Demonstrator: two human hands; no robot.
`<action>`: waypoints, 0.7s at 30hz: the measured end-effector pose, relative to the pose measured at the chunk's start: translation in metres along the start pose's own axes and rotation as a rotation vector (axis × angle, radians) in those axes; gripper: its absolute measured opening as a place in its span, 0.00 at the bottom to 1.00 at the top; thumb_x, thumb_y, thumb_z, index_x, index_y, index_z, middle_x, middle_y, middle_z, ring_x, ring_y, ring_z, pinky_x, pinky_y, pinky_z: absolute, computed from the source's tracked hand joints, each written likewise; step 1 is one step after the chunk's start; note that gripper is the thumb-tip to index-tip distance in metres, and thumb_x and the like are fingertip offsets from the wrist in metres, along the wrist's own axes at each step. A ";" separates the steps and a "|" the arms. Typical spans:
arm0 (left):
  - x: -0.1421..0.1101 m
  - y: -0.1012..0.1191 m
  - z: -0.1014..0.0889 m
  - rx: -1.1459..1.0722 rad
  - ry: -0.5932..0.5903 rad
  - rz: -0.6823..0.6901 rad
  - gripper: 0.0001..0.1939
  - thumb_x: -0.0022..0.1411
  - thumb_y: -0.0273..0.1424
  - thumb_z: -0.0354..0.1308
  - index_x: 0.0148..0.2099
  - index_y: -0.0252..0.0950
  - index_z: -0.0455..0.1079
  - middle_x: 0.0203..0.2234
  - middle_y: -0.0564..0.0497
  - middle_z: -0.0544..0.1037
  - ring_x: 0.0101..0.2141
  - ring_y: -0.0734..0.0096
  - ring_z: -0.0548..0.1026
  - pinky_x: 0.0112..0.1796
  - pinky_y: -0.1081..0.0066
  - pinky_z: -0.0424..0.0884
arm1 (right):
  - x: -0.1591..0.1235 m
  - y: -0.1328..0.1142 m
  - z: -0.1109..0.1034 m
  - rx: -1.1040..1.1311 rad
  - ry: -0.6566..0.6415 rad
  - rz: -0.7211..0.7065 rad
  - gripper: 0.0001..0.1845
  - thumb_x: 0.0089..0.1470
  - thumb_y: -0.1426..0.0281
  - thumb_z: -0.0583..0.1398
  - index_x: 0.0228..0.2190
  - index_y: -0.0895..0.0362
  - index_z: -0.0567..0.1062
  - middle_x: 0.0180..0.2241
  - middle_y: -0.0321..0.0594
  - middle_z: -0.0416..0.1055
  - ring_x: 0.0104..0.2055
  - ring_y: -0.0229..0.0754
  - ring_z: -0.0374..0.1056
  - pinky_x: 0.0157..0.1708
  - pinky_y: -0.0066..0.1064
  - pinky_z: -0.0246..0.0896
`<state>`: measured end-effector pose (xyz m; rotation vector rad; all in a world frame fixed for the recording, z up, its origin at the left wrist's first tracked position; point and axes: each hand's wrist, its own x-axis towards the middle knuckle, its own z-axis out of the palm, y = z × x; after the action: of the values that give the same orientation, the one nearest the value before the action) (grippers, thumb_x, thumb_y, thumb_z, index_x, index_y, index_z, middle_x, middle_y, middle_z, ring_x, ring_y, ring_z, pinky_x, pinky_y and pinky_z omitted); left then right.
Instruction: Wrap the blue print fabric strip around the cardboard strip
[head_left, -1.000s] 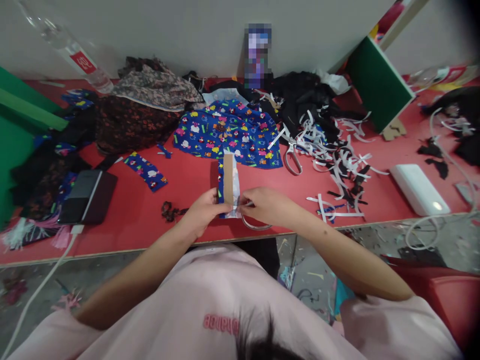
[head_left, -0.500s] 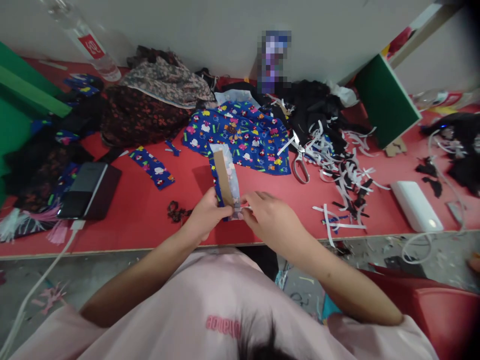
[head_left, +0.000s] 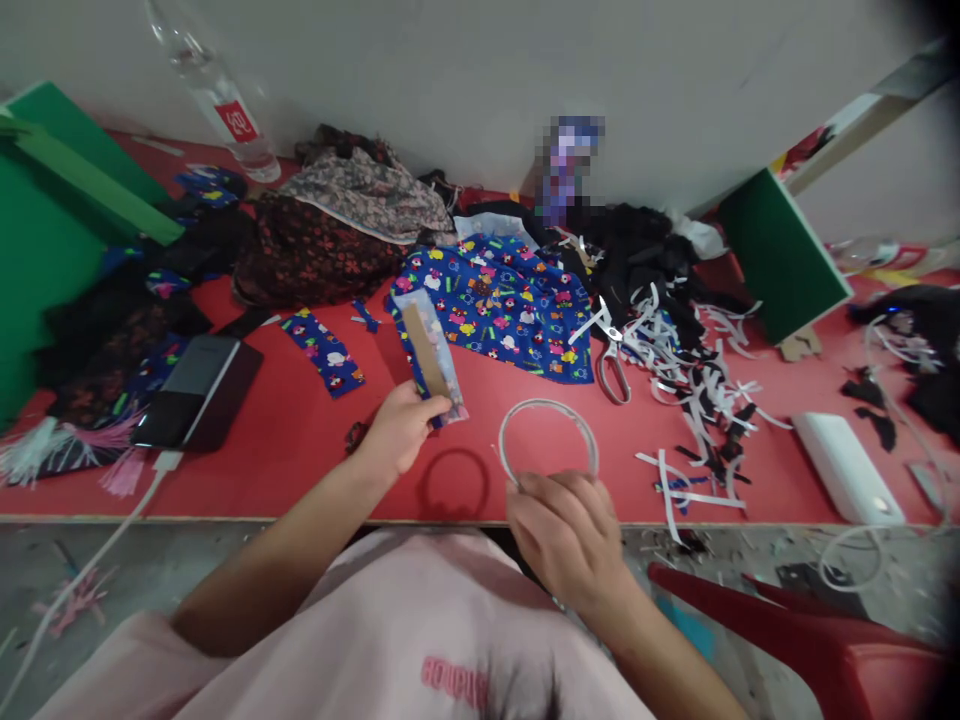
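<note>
A strip of blue printed fabric with a pale backing [head_left: 444,345] and a brown card strip [head_left: 424,348] on it is pinched at its near end by my left hand [head_left: 405,425], thumb on top. My right hand [head_left: 566,525] grips the near edge of a thin white ring [head_left: 550,405] that looks like a narrow roll of tape. The ring is raised off the table, and its shadow falls to the left. Beyond the hands lies a larger piece of blue printed fabric [head_left: 495,300]. Another blue printed strip [head_left: 324,352] lies to the left.
Scissors [head_left: 613,368] lie right of the fabric, beside scattered white and black strips [head_left: 701,390]. A black power bank [head_left: 199,395] is at left, a white one [head_left: 847,467] at right. Dark floral cloth [head_left: 322,240] and a water bottle [head_left: 236,125] stand behind on the red table [head_left: 300,490].
My right hand has left the fabric strip's near end and moved right and nearer, now with the white ring in it. My left hand still holds the strip, a little further left.
</note>
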<state>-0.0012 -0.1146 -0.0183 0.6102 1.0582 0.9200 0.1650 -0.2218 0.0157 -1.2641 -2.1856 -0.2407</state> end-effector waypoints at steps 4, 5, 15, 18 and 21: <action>0.001 0.007 -0.002 -0.108 -0.003 -0.055 0.11 0.44 0.24 0.65 0.33 0.33 0.70 0.27 0.53 0.78 0.31 0.74 0.76 0.37 0.73 0.70 | -0.013 0.044 0.008 -0.152 0.066 0.255 0.08 0.55 0.76 0.56 0.37 0.53 0.70 0.34 0.43 0.74 0.37 0.44 0.67 0.39 0.36 0.58; -0.001 0.007 0.000 -0.153 -0.011 -0.081 0.10 0.45 0.24 0.65 0.33 0.33 0.70 0.28 0.53 0.78 0.31 0.74 0.76 0.38 0.73 0.70 | -0.016 0.057 0.014 -0.198 -0.019 0.311 0.07 0.57 0.75 0.54 0.36 0.55 0.71 0.33 0.43 0.74 0.37 0.45 0.67 0.40 0.37 0.58; -0.016 -0.008 0.016 -0.326 -0.066 -0.137 0.07 0.51 0.29 0.65 0.34 0.36 0.73 0.31 0.54 0.79 0.33 0.76 0.75 0.33 0.76 0.69 | 0.021 0.029 0.043 0.644 -0.066 0.804 0.20 0.55 0.61 0.57 0.47 0.57 0.66 0.44 0.46 0.71 0.44 0.43 0.68 0.44 0.36 0.62; -0.023 -0.013 0.019 -0.230 -0.118 -0.116 0.09 0.51 0.33 0.65 0.36 0.38 0.74 0.34 0.53 0.79 0.33 0.73 0.75 0.30 0.75 0.69 | 0.037 0.016 0.055 1.074 -0.091 0.910 0.17 0.54 0.59 0.57 0.43 0.55 0.68 0.41 0.43 0.72 0.43 0.43 0.69 0.43 0.34 0.64; -0.030 -0.011 0.012 -0.080 -0.160 -0.089 0.13 0.46 0.31 0.66 0.37 0.39 0.75 0.34 0.52 0.80 0.35 0.67 0.76 0.31 0.72 0.70 | 0.040 0.023 0.054 1.294 -0.049 0.950 0.14 0.51 0.60 0.60 0.38 0.55 0.71 0.38 0.39 0.73 0.41 0.42 0.68 0.43 0.34 0.63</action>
<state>0.0075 -0.1464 -0.0090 0.5566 0.8938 0.8180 0.1478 -0.1575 -0.0078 -1.2305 -1.0330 1.3313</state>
